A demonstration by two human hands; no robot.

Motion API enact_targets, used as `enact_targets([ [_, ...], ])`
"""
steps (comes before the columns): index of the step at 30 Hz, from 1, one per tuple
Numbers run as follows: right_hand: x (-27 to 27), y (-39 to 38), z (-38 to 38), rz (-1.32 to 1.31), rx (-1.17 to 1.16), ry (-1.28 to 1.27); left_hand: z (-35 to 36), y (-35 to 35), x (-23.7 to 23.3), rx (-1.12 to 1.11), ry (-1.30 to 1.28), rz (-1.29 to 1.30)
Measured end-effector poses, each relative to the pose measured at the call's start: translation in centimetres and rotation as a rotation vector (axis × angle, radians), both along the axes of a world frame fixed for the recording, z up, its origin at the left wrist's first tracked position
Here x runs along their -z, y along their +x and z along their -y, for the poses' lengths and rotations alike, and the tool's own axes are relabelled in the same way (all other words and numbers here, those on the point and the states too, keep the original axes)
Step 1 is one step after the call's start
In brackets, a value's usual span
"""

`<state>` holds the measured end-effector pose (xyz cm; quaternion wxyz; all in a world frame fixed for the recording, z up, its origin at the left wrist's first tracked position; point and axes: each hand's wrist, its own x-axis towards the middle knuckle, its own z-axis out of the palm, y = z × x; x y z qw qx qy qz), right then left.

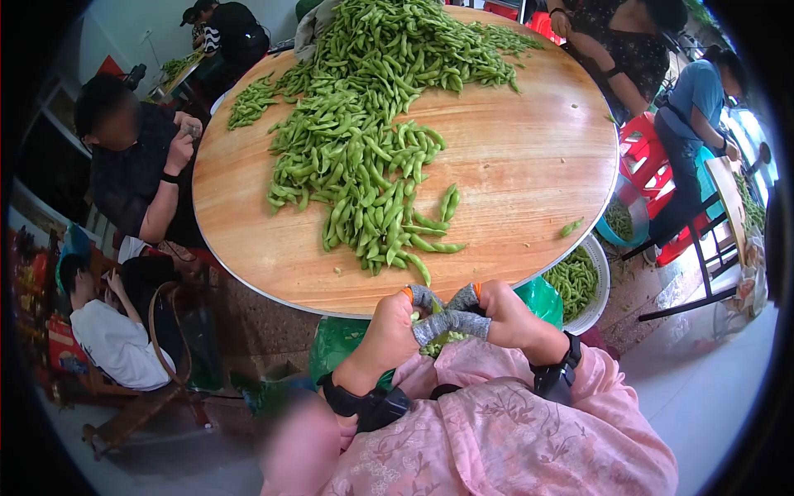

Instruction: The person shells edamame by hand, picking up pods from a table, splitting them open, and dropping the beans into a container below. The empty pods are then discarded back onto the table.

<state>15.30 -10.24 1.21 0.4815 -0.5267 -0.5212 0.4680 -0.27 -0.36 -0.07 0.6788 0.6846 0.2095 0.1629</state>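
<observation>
Fingers (433, 328) of left hand (392, 332) and right hand (508, 316) pinch green pod (437, 307).

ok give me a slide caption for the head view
Grey-wrapped fingers meet beside a round wooden table heaped with green soybean pods.

surface (513, 157): round, wood-grained, ahead of both hands | wall (120, 29): pale, far ahead-left of left hand (390, 331) | chair (163, 331): curved wood, left of left hand | seats (642, 140): red, ahead-right of right hand (509, 316) | floor (695, 355): pale, right of right hand | light: brightest far right of right hand
</observation>
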Motion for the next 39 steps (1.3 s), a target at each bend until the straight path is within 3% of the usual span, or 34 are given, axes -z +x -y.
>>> enact_targets([
  [7, 0.4, 0.2, 0.6, -0.196, -0.057, -0.057, 0.4, -0.3, -1.2, 0.097, -0.076, -0.01],
  [10, 0.2, 0.2, 0.6, 0.0, -0.061, 0.014, 0.8, -0.6, -0.8, 0.1, 0.101, -0.111],
  [13, 1.5, 1.0, 1.3, 0.396, 0.046, 0.062, 0.9, -0.5, -0.4, 0.078, 0.38, -0.208],
  [14, 1.2, 1.8, 2.0, 0.394, 0.047, 0.064, 1.0, -0.5, -0.6, 0.079, 0.383, -0.209],
  [17, -0.7, 5.4, 4.4, 0.702, 0.13, -0.173, 0.6, 0.0, -1.3, -0.058, 0.529, -0.212],
  [19, -0.5, 8.3, 6.4, 0.942, 0.252, -0.32, -0.3, 0.7, -1.7, -0.27, 0.882, -0.337],
  [22, -0.6, 10.5, 9.0, 1.148, 0.432, -0.485, -1.9, 2.3, -1.7, -0.258, 1.092, -0.578],
  [24, -0.6, 10.8, 9.8, 1.107, 0.473, -0.513, -2.3, 2.9, -0.9, -0.273, 1.113, -0.551],
  [27, -0.7, 8.8, 8.6, 0.468, 0.56, -0.2, -2.8, 3.0, -0.4, -0.259, 1.113, -0.569],
  [28, -1.0, 7.7, 7.7, 0.359, 0.493, -0.181, -2.8, 2.8, -0.7, -0.255, 1.114, -0.57],
  [30, -1.2, 5.9, 5.5, 0.112, 0.396, -0.141, -2.5, 2.3, -1.1, -0.175, 0.587, -0.316],
  [31, -0.9, 4.9, 4.4, -0.026, 0.361, -0.129, -2.3, 2.1, -1.0, -0.169, 0.587, -0.32],
  [33, -0.9, 2.6, 2.0, -0.239, 0.312, -0.114, -1.9, 1.6, -0.8, -0.02, 0.246, -0.045],
  [34, -0.9, 2.2, 1.3, -0.241, 0.312, -0.115, -1.8, 1.4, -0.8, -0.02, 0.246, -0.047],
  [36, -0.7, 1.8, 0.1, -0.396, 0.03, -0.185, -1.5, 0.9, -1.1, 0.103, -0.005, -0.006],
  [39, -1.0, 1.0, -0.2, -0.405, 0.063, -0.212, -1.3, 0.7, -2.1, 0.067, -0.144, -0.001],
])
